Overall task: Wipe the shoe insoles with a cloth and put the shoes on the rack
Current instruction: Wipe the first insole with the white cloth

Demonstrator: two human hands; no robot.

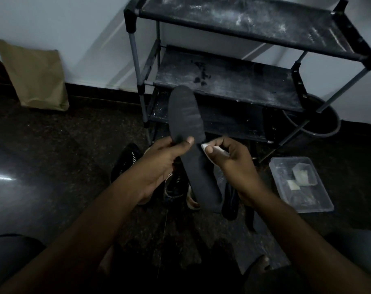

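Our two bare forearms (91, 225) are reaching fwd from the bottom edge over the dark speckled floor (63, 145). Our left hand (159, 164) is gripping a long dark grey foam insole (186, 115) abt mid-length, thumb pressing on its face, fingers curling behind it. The insole is standing nearly upright in the air, toe end up, in front of the black three-shelf shoe rack w/ grey metal poles (222, 81). Our right hand (229, 160) is pinching a small white folded cloth (204, 147) btwn thumb & curled fingers (233, 145); the cloth is touching the insole's right edge, just beside our left thumb. Under the hands, shoes are lying on the floor: a black shoe w/ white stripes (125, 160) at left, a tan-soled shoe (180, 187) in the middle, a plain black shoe (230, 200) at right. The rack's shelves are showing pale dusty smears. A clear rectangular plastic tub (320, 206) holding pale scraps is sitting on the floor, right of the shoes. A brown paper bag (36, 75) is leaning on the wall at left.
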